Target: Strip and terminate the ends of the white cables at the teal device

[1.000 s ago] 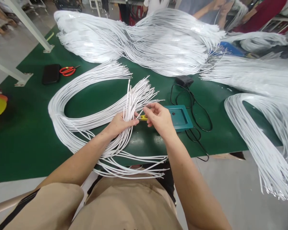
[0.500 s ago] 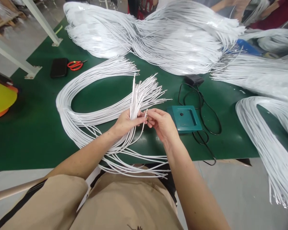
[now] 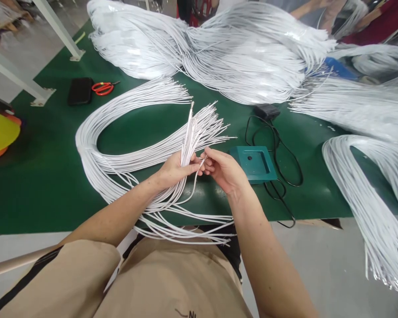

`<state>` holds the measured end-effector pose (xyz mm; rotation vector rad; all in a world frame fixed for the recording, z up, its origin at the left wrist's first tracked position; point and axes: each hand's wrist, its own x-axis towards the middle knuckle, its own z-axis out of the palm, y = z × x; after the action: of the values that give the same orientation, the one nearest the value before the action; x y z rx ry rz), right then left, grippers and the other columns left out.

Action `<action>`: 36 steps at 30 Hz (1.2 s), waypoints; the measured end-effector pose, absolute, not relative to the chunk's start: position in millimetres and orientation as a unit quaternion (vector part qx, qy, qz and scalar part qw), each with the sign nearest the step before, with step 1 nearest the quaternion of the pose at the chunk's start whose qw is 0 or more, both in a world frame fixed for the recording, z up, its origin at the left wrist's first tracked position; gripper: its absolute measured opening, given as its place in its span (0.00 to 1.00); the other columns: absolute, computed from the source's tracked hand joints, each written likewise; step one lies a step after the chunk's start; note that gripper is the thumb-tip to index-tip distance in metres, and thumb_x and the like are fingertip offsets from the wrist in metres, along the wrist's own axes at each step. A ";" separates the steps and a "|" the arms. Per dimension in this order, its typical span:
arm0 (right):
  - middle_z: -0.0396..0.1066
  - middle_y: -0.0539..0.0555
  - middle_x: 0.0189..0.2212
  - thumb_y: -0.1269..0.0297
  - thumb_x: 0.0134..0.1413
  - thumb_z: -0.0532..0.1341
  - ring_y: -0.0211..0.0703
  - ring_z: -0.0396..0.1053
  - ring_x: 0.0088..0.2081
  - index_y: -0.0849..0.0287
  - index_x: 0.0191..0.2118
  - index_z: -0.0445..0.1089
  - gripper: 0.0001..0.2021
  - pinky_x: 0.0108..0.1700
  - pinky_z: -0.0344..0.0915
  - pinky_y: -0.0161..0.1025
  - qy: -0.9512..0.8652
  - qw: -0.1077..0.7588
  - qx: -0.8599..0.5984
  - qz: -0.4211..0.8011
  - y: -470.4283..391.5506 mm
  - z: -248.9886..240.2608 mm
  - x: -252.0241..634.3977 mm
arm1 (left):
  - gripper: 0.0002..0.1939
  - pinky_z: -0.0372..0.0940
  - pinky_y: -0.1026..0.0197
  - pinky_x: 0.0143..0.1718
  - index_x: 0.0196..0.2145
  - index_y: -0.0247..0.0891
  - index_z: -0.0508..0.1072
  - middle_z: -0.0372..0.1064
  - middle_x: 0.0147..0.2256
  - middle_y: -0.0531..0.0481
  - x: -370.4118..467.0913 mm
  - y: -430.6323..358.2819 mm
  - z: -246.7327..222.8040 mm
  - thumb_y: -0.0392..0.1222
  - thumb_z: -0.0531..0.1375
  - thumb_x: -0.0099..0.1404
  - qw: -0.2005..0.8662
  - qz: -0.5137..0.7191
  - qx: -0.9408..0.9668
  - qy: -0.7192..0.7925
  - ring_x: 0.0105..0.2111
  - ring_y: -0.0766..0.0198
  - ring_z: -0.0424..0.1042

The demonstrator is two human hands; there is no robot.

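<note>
The left hand clamps a bunch of white wires in its fist, their cut ends fanning up and away toward the far right. The right hand has thumb and fingertips pinched together on a single wire just beside the left thumb, its end drawn slightly out of the bunch. The bunch belongs to a loop of the same wires that lies on the green table to the left and runs back toward the near edge, where the other ends spread loose over the person's lap.

Judging from this, the work looks to be at an early or middle stage: one wire is being handled at its tip, while most ends in the bunch look alike and no separate finished lot can be told apart. Whether any tips already carry a fitting is too small to see.

A teal tray with a black cord sits just right of the hands. Far heaps of white wire cover the table, and scissors lie far left beside a black case.
</note>
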<state>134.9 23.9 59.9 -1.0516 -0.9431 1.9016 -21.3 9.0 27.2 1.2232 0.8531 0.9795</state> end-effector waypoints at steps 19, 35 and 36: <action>0.72 0.50 0.24 0.63 0.40 0.66 0.34 0.67 0.24 0.61 0.27 0.75 0.07 0.32 0.66 0.35 -0.416 0.425 -0.539 0.597 9.2 55.8 137.3 | 0.16 0.65 0.65 0.29 0.32 0.33 0.67 0.71 0.29 0.51 -20.1 8.8 26.4 0.43 0.68 0.53 0.624 0.451 0.488 0.411 0.29 0.66 0.74; 0.70 0.57 0.31 0.68 0.61 0.50 0.46 0.64 0.36 0.59 0.30 0.68 0.12 0.41 0.59 0.42 -0.808 0.277 -0.509 0.102 5.6 40.6 138.8 | 0.27 0.65 0.66 0.29 0.51 0.36 0.70 0.70 0.31 0.52 -24.6 9.4 25.9 0.43 0.67 0.55 0.677 0.418 0.456 0.398 0.28 0.68 0.72; 0.69 0.58 0.31 0.68 0.62 0.49 0.48 0.63 0.36 0.59 0.30 0.68 0.13 0.41 0.58 0.42 -0.839 0.235 -0.488 0.051 5.8 40.4 140.2 | 0.26 0.65 0.66 0.29 0.52 0.35 0.70 0.70 0.31 0.52 -25.3 9.8 24.9 0.43 0.67 0.55 0.684 0.414 0.453 0.395 0.28 0.69 0.71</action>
<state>140.2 5.8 40.4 -1.3395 -2.3017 0.1411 -25.3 9.8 24.9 1.0149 0.8863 0.9273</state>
